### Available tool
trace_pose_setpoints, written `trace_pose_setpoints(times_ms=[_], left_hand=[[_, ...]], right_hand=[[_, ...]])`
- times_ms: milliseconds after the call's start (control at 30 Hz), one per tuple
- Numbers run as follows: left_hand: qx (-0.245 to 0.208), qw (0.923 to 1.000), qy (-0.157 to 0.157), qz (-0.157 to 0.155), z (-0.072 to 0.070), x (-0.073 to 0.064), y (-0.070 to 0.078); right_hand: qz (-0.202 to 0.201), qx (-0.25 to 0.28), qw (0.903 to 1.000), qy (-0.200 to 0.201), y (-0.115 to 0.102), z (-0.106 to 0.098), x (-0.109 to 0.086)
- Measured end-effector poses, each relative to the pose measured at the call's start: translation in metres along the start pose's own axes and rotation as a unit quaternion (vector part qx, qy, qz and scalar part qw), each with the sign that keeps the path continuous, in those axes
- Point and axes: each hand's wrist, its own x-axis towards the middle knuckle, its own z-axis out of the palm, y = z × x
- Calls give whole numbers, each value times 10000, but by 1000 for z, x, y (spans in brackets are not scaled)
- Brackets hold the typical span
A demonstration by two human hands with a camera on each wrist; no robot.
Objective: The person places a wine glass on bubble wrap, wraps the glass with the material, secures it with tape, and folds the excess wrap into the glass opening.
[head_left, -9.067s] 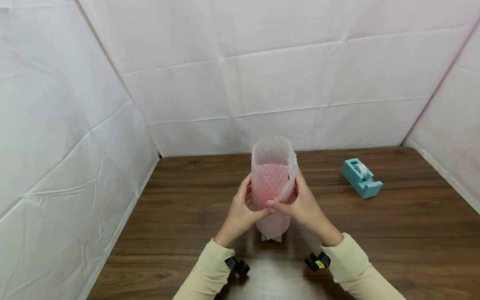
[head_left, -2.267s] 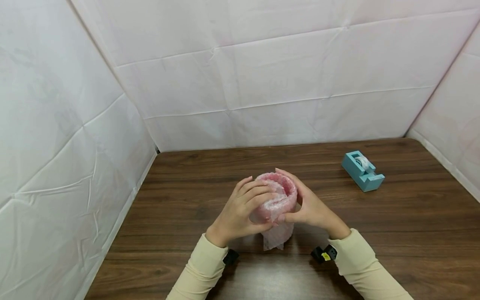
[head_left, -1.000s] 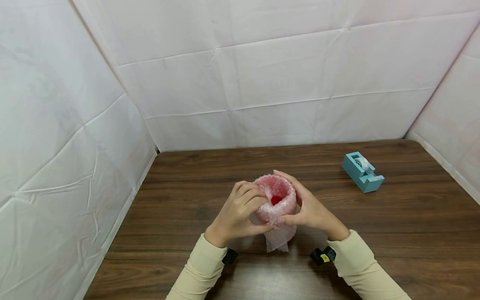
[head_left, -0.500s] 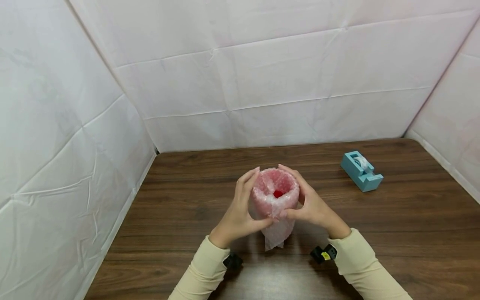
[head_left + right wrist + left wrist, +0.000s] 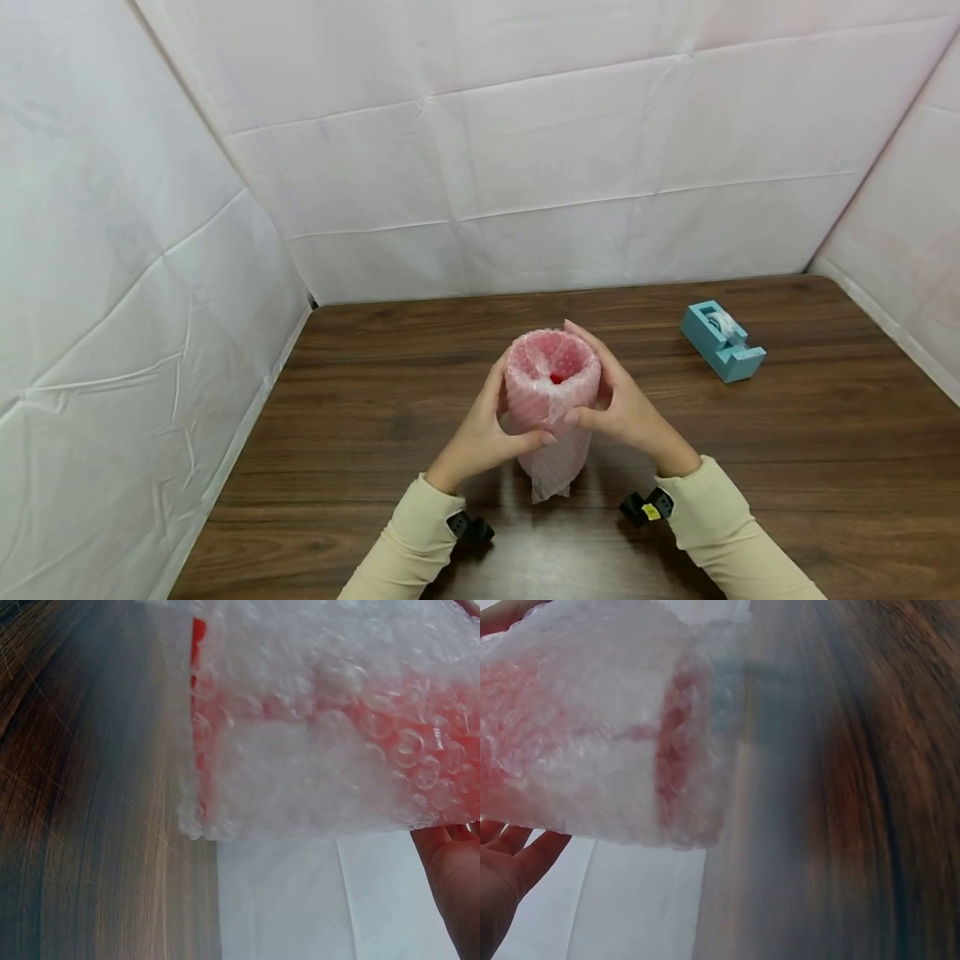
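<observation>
A red-and-white cylindrical item wrapped in bubble wrap (image 5: 553, 417) stands upright on the table in the head view. The wrap's upper edge is folded inward, and a small patch of bright red shows at the centre of the opening. A loose flap of wrap hangs at its front bottom. My left hand (image 5: 480, 437) grips the bundle's left side with the thumb across the front. From the right, my right hand (image 5: 622, 412) holds it the same way, thumb near the other thumb. Both wrist views show the bubble wrap (image 5: 592, 742) close up, with red and white beneath.
A light-blue tape dispenser (image 5: 723, 343) with a clear roll sits at the back right of the dark wooden table (image 5: 375, 392). White sheet walls (image 5: 480, 183) enclose the back and both sides.
The wrap's top, tall and standing up earlier, is now tucked inward. My left fingers have left the opening and moved down to the bundle's left side; the right hand stays at its side.
</observation>
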Motion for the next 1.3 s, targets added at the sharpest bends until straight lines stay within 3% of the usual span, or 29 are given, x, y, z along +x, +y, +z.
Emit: trace_pose_setpoints(times_ms=[300, 767, 1167, 1300], left_hand=[[-13, 9999, 132, -75, -1, -1, -5], [3, 9988, 386, 307, -10, 1, -5], [-163, 9990, 384, -130, -17, 2, -5], [63, 9991, 423, -11, -19, 3, -7]], right_hand=[[59, 28, 10000, 71, 3, -1, 1], [231, -34, 9997, 63, 2, -2, 1], [512, -473, 9969, 361, 3, 2, 3], [556, -494, 9965, 371, 5, 2, 4]])
